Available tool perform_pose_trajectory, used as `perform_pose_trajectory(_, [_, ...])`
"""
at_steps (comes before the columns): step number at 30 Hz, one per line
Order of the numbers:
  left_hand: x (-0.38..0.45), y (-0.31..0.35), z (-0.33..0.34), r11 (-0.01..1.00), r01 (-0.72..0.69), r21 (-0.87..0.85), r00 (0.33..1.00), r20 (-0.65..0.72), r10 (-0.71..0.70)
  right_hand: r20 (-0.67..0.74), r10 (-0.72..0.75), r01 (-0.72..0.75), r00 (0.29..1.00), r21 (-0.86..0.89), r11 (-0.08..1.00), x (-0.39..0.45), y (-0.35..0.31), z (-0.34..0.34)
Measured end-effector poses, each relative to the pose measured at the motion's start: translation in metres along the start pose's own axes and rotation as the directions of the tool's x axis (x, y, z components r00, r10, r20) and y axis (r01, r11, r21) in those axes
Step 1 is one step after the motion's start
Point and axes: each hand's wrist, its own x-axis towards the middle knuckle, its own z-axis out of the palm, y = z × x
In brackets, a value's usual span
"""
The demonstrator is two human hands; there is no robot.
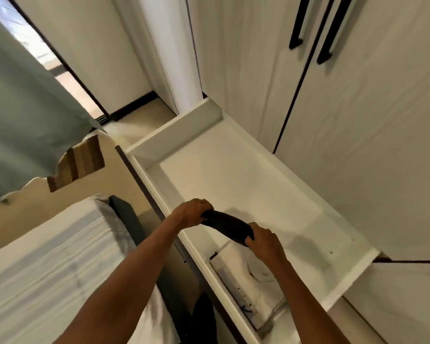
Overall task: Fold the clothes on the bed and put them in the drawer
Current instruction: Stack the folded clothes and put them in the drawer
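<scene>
Now held over the near end of the open white drawer [233, 155]: a dark folded cloth bundle [227, 225], gripped at one end by left hand [191, 214] fingers, at the other by right hand [265, 242] fingers. Beneath, folded white fabric [238, 271] against the drawer's near corner. Leftward, white-sheeted bed [47, 256]; behind, white wardrobe doors [358, 120].

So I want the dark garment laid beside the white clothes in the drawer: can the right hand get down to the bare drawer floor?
Probably yes. The right hand is already over the open drawer, and nothing covers the bare floor there.
</scene>
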Motion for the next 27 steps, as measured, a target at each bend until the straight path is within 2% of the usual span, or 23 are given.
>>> perform_pose_trajectory(3, [0.042, -0.055, 0.007, 0.996, -0.069, 0.049, 0.997, 0.039, 0.067, -0.052, 0.07, -0.067, 0.996, 0.053, 0.996, 0.044, -0.02, 0.029])
perform_pose_trajectory(7, [0.081, -0.106, 0.02, 0.975, -0.176, 0.134, 0.976, -0.107, 0.19, -0.198, 0.135, -0.13, 0.971, 0.037, 0.991, 0.091, -0.039, 0.058])
perform_pose_trajectory(9, [0.099, -0.129, 0.035, 0.967, -0.198, 0.158, 0.972, -0.095, 0.215, -0.296, 0.118, -0.132, 0.948, -0.028, 0.991, 0.111, -0.043, 0.078])
perform_pose_trajectory(13, [0.125, -0.174, 0.084, 0.958, -0.236, 0.16, 0.971, 0.086, 0.225, -0.184, 0.138, -0.161, 0.973, -0.116, 0.98, 0.143, -0.037, 0.145])
perform_pose_trajectory(15, [0.125, -0.187, 0.101, 0.947, -0.264, 0.185, 0.956, 0.182, 0.23, -0.052, 0.135, -0.139, 0.989, -0.075, 0.987, 0.148, -0.038, 0.174])
perform_pose_trajectory(17, [0.122, -0.191, 0.107, 0.948, -0.262, 0.184, 0.949, 0.229, 0.218, 0.083, 0.157, -0.148, 0.984, -0.105, 0.983, 0.146, -0.046, 0.191])
perform_pose_trajectory(22, [0.105, -0.17, 0.091, 0.934, -0.194, 0.299, 0.932, 0.354, 0.08, 0.164, 0.234, -0.215, 0.958, -0.122, 0.969, 0.135, -0.059, 0.201])
perform_pose_trajectory(24, [0.101, -0.153, 0.079, 0.928, -0.15, 0.341, 0.95, 0.311, 0.039, 0.173, 0.251, -0.234, 0.953, -0.112, 0.966, 0.133, -0.06, 0.193])
perform_pose_trajectory(27, [0.106, -0.14, 0.071, 0.938, -0.126, 0.323, 0.992, 0.034, 0.122, 0.002, 0.242, -0.241, 0.97, -0.073, 0.968, 0.139, -0.064, 0.18])
